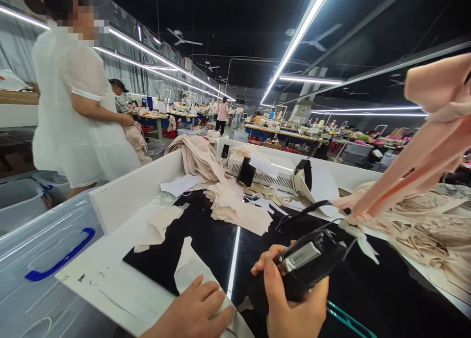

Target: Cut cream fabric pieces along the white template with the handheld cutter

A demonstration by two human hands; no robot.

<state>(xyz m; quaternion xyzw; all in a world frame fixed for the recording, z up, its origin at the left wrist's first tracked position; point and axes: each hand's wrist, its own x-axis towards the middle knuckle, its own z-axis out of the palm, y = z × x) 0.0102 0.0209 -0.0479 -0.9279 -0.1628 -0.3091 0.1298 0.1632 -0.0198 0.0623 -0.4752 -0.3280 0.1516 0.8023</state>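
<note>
**While the right hand [290, 303] grips a black handheld tool [312, 262], the left hand [195, 313] lies on fabric**

Where the dark tabletop [206, 240] meets the lower edge of the view, the tool sits clenched in the right hand, its metal plate facing up and a black cord [305, 210] trailing away. The left hand lies released, fingers flat on a pale fabric piece [191, 269] just beside it. A pink garment [423, 156] hangs in from the right, its end near the tool. Further back lie a stack of cut cream pieces [235, 208] and a white machine [272, 173]. Cream lace [423, 220] is heaped at the right. A person in white [77, 112] stands at far left.
</note>
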